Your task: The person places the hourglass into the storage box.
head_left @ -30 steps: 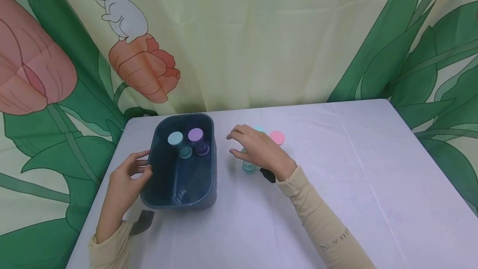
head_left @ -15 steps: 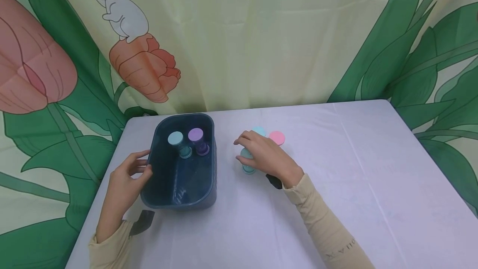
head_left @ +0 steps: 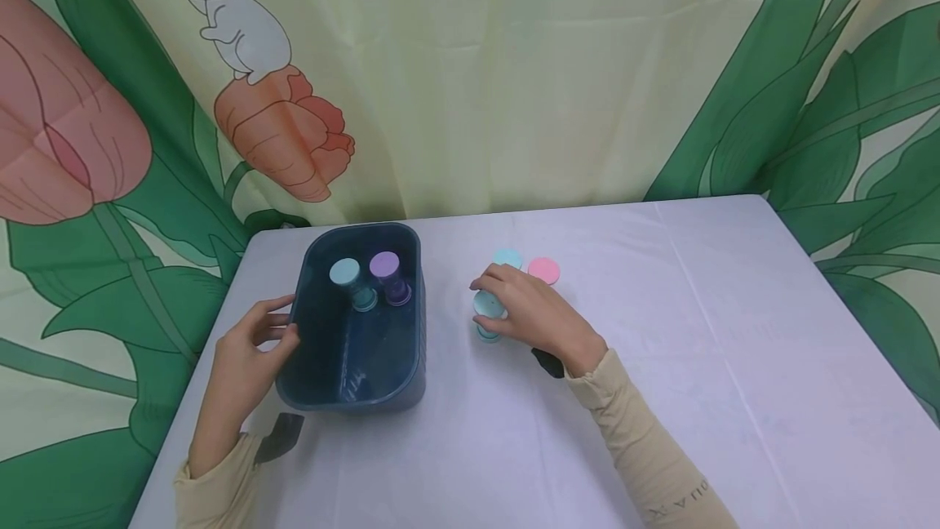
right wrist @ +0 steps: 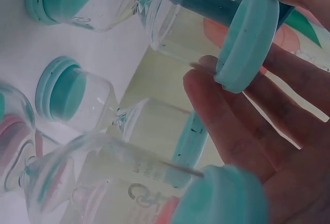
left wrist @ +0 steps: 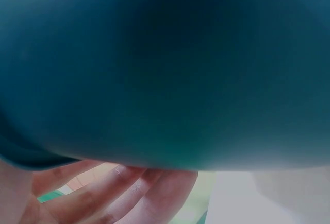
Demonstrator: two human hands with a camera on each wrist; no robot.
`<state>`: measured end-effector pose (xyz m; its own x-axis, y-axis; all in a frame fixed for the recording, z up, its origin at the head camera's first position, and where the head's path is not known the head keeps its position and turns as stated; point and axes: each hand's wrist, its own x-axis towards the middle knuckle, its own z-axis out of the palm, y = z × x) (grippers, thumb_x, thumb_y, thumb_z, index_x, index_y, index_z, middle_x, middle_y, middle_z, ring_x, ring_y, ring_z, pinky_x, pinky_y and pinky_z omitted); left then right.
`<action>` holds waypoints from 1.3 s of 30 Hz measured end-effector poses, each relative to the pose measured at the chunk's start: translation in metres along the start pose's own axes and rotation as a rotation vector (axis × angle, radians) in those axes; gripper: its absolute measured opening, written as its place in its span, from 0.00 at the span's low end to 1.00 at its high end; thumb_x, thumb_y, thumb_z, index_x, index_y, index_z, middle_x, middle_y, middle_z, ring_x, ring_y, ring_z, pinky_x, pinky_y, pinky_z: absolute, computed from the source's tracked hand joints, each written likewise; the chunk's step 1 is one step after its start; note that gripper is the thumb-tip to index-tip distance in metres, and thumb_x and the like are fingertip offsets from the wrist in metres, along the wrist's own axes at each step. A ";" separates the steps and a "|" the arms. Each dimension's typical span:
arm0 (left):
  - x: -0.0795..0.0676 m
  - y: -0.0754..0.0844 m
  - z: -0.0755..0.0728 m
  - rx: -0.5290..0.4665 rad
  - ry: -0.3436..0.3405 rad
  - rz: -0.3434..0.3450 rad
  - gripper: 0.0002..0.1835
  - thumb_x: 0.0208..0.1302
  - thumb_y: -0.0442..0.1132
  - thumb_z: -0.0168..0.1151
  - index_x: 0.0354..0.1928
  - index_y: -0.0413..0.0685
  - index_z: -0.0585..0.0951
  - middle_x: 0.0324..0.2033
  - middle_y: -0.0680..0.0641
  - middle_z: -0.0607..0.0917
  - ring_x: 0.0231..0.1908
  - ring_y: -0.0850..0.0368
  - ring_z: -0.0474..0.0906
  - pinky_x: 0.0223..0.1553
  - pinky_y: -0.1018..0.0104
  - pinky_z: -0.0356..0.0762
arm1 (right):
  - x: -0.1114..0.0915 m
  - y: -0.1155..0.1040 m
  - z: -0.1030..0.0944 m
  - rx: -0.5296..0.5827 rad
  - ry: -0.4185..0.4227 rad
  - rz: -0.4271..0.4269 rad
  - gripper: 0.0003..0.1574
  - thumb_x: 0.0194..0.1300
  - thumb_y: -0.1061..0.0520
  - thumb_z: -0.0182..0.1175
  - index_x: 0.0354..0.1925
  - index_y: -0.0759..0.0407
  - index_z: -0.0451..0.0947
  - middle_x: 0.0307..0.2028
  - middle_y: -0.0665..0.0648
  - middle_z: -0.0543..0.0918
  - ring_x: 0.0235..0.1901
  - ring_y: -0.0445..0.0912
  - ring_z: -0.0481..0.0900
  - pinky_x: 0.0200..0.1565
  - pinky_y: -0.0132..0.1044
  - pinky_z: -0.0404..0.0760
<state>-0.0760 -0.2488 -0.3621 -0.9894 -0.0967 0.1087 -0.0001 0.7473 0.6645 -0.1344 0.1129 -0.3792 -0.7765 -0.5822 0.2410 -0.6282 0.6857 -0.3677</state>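
My right hand (head_left: pixel 532 313) holds its thumb and fingers round the top cap of a teal-capped sand timer (head_left: pixel 489 305) standing on the table. In the right wrist view the thumb lies at one side of that timer's cap (right wrist: pixel 247 41), with fingers (right wrist: pixel 227 116) curving behind it. My left hand (head_left: pixel 253 357) touches the left rim of a dark blue tub (head_left: pixel 352 402), fingers loosely bent against its outer side. The tub wall (left wrist: pixel 165 80) fills most of the left wrist view. Inside the tub stand a light-blue-capped sand timer (head_left: pixel 345 272) and a purple sand timer (head_left: pixel 385 265).
Just behind my right hand are another teal-capped sand timer (head_left: pixel 508 258) and a pink-capped one (head_left: pixel 544 270). A white cloth covers the table (head_left: pixel 661 349). At its back edge hangs a printed curtain (head_left: pixel 499 104).
My right hand has shifted right and slightly toward me, and its thumb and fingers have come in round the timer's cap. The left hand and the tub have stayed put.
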 end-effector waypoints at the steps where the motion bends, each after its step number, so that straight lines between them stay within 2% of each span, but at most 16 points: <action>1: 0.000 0.000 0.000 -0.002 -0.002 -0.001 0.25 0.68 0.35 0.56 0.67 0.44 0.72 0.51 0.31 0.83 0.49 0.34 0.81 0.44 0.40 0.83 | 0.000 0.000 0.000 0.004 -0.001 0.002 0.23 0.60 0.52 0.70 0.51 0.60 0.81 0.46 0.53 0.81 0.45 0.44 0.78 0.45 0.34 0.82; 9: -0.001 -0.002 0.000 0.003 -0.002 0.005 0.25 0.68 0.34 0.56 0.67 0.44 0.72 0.51 0.32 0.83 0.49 0.35 0.82 0.44 0.41 0.84 | 0.001 -0.001 -0.002 0.022 0.007 -0.030 0.20 0.58 0.54 0.72 0.47 0.61 0.83 0.45 0.53 0.82 0.46 0.45 0.80 0.47 0.36 0.82; 15: -0.001 -0.002 0.000 0.001 0.000 0.009 0.24 0.68 0.34 0.56 0.66 0.44 0.73 0.51 0.31 0.83 0.49 0.35 0.82 0.44 0.41 0.84 | 0.004 -0.002 -0.007 0.028 0.018 -0.045 0.20 0.59 0.54 0.71 0.47 0.62 0.84 0.45 0.54 0.83 0.47 0.46 0.81 0.48 0.37 0.82; 26: 0.002 0.000 -0.002 0.002 0.002 0.009 0.25 0.67 0.34 0.56 0.66 0.44 0.73 0.51 0.32 0.83 0.49 0.36 0.82 0.43 0.42 0.84 | 0.013 -0.005 -0.022 0.012 0.107 -0.106 0.19 0.60 0.55 0.70 0.48 0.63 0.83 0.45 0.54 0.82 0.45 0.45 0.81 0.48 0.36 0.83; 33: 0.002 -0.001 -0.003 -0.003 -0.005 0.003 0.25 0.67 0.34 0.57 0.67 0.43 0.72 0.52 0.32 0.83 0.50 0.35 0.82 0.44 0.42 0.84 | 0.019 -0.011 -0.032 0.000 0.152 -0.116 0.20 0.59 0.53 0.71 0.49 0.61 0.83 0.45 0.52 0.82 0.45 0.44 0.81 0.46 0.36 0.84; 39: 0.002 -0.002 -0.003 -0.002 -0.004 -0.002 0.25 0.67 0.34 0.57 0.67 0.44 0.72 0.52 0.32 0.83 0.50 0.36 0.82 0.44 0.42 0.84 | 0.024 -0.015 -0.039 0.005 0.184 -0.156 0.21 0.59 0.55 0.71 0.48 0.63 0.83 0.45 0.54 0.82 0.44 0.45 0.80 0.48 0.35 0.83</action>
<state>-0.0771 -0.2522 -0.3606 -0.9900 -0.0955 0.1039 -0.0020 0.7459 0.6661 -0.1456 0.1055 -0.3329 -0.6659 -0.5916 0.4545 -0.7416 0.5912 -0.3170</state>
